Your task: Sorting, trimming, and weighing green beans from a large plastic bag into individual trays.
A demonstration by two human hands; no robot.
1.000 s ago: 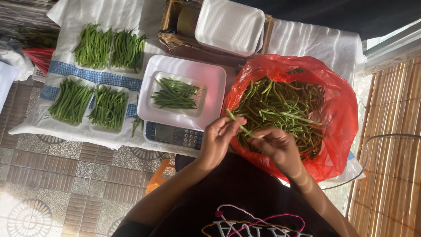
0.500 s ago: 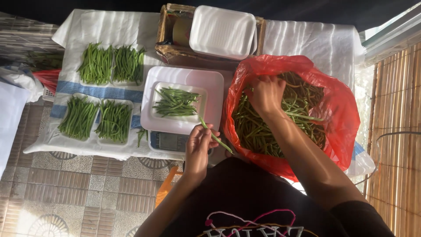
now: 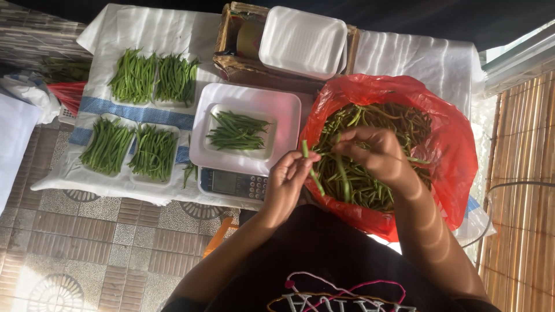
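Pinching one long green bean [image 3: 313,171], the left hand [image 3: 287,184] now sits at the near edge of the red bag [image 3: 457,150], its grip narrow around the pod. The right hand [image 3: 376,153] has risen from deep inside the bag and hovers over the bean heap [image 3: 370,173], fingers closed on a few pods. Half a second ago the left hand hung lower, nearer the scale [image 3: 234,184]; now both hands meet at the bag. Left of the bag, the white tray [image 3: 283,110] on the scale holds the same small bundle as before, so sorting goes on.
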